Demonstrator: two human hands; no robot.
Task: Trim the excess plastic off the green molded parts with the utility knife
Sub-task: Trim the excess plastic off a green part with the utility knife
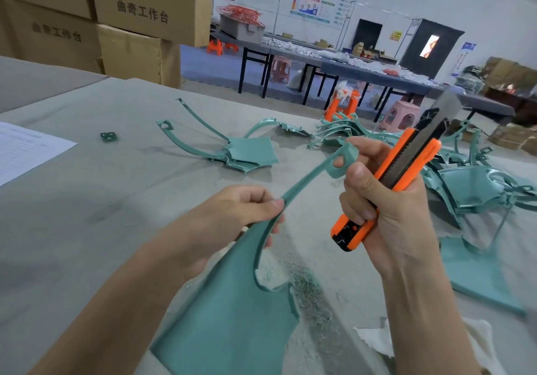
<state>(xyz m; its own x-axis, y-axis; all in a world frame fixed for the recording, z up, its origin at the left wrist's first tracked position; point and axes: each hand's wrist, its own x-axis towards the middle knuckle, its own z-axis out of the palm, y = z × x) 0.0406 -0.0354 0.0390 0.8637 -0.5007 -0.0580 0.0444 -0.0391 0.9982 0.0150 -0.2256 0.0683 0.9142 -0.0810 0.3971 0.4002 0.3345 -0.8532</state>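
From where I stand, only the person's two forearms and hands show, and both forearms are bare all the way along. The left hand [232, 214] and the right hand [386, 209] are bare too, with short, plain nails. Tendons stand out in ridges along the inside of the right wrist. Whatever sleeve is worn lies out of sight

a teal-green molded part [232, 302], a flat panel with a long curved arm ending in a looped tab, is gripped by the left hand [232, 214]. the orange utility knife [401, 171], blade out and tilted up, sits in the right hand [386, 209]. a second part [247, 150] lies on the table [87, 200], with a heap of parts [465, 179] at right.
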